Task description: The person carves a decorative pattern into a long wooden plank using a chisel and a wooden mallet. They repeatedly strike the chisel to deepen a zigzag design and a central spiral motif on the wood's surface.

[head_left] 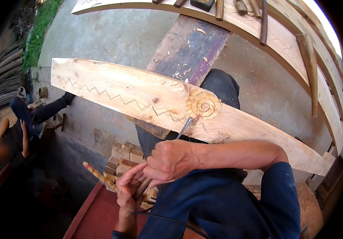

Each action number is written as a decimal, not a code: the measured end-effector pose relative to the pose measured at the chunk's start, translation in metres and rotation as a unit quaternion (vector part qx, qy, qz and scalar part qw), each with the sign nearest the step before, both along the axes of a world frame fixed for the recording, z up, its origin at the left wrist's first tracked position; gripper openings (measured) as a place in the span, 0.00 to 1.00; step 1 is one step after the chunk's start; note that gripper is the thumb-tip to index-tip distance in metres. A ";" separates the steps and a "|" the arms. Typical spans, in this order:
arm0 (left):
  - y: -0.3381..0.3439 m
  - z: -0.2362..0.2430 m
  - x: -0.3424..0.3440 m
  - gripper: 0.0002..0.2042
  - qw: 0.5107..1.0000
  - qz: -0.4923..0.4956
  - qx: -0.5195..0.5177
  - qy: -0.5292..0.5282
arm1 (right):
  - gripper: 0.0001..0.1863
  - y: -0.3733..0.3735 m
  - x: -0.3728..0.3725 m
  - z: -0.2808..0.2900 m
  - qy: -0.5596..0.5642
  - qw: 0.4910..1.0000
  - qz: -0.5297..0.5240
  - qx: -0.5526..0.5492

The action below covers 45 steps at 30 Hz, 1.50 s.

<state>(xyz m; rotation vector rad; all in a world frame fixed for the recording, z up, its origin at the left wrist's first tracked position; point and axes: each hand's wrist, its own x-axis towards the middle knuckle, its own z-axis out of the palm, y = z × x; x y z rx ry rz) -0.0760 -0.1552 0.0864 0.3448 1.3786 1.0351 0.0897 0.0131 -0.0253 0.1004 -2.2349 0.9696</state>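
A long pale wooden board (111, 85) lies across in front of me, with a zigzag line marked along it and a round spiral rosette carved in relief. My right hand (171, 161) is wrapped round a carving chisel (185, 128), its metal blade slanting up to the board just below the rosette. Lower down, the fingers of my left hand (128, 187) curl about the chisel's wooden handle, close against my right hand. The blade tip meets the wood at the rosette's lower left edge.
A worn plank bench (185, 46) with wood chips supports the board. Beyond it, a curved beam (251, 34) carries several tool handles and a wooden mallet (308, 71). Wooden blocks (127, 153) are piled beside a red surface (95, 213). Another person (24, 123) sits at far left.
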 end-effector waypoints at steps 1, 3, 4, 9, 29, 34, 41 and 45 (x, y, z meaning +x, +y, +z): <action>0.001 0.002 0.000 0.57 1.000 0.010 -0.003 -0.006 | 0.28 -0.001 -0.001 -0.001 -0.001 1.000 0.000 -0.002; 0.001 0.001 0.000 0.57 1.000 0.018 -0.006 -0.013 | 0.29 -0.001 -0.001 -0.001 -0.005 1.000 -0.001 -0.006; 0.001 -0.001 -0.001 0.57 1.000 0.018 -0.004 -0.013 | 0.29 0.000 -0.001 0.000 -0.008 1.000 -0.002 -0.007; 0.004 0.000 -0.003 0.57 1.000 0.015 -0.003 -0.016 | 0.29 0.003 -0.001 0.003 -0.020 1.000 0.001 -0.013; 0.009 0.002 0.002 0.55 0.999 0.017 -0.030 -0.031 | 0.29 0.009 0.004 0.008 -0.099 0.984 0.081 -0.120; 0.008 0.001 0.014 0.55 0.997 0.049 -0.053 0.015 | 0.29 0.007 0.005 0.004 -0.084 0.987 0.076 -0.113; 0.008 -0.010 0.023 0.54 0.995 0.089 -0.052 -0.003 | 0.29 0.015 0.007 0.003 -0.086 0.981 0.086 -0.150; 0.014 -0.006 0.016 0.53 0.998 0.037 -0.046 0.007 | 0.29 0.012 0.009 0.001 -0.096 0.983 0.074 -0.141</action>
